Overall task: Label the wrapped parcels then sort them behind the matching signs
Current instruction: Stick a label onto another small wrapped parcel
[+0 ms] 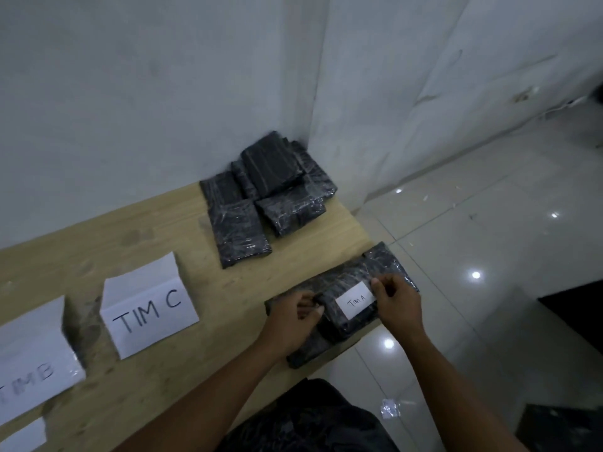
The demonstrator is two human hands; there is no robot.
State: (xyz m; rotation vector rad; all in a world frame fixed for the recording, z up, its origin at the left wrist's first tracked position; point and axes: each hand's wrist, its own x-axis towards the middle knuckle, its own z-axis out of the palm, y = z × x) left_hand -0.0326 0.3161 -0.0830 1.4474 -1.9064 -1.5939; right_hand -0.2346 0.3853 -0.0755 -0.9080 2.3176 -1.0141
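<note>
A light wooden bench (163, 230) is set against a white, scuffed wall (130, 93), and its right end is met by a projecting wall corner. Beyond the bench edge a glossy white tiled floor (489, 239) is seen, dotted with bright reflections of lamps; a small crumpled scrap of clear plastic (390, 407) is lying on it near the person's dark clothing (310, 419). The bench top is marked by faint stains and dull smudges. In the far right corner of the bench a pile of black wrapped parcels (267, 190) is heaped against the wall, none of them showing a label. On the left two folded white paper signs are stood up: the TIM C sign (148, 308) and, nearer the left edge and partly cut off, the TIM B sign (32, 363). At the near right edge of the bench a labelled parcel (346, 326) is laid on top of larger black parcels (388, 262), and a white label (355, 301) reading TIM A is fixed to its upper face. The parcel's left end is gripped by the curled fingers of the left hand (293, 318). Its right end, just beside the label's edge, is pinched by the thumb and fingers of the right hand (396, 301).
</note>
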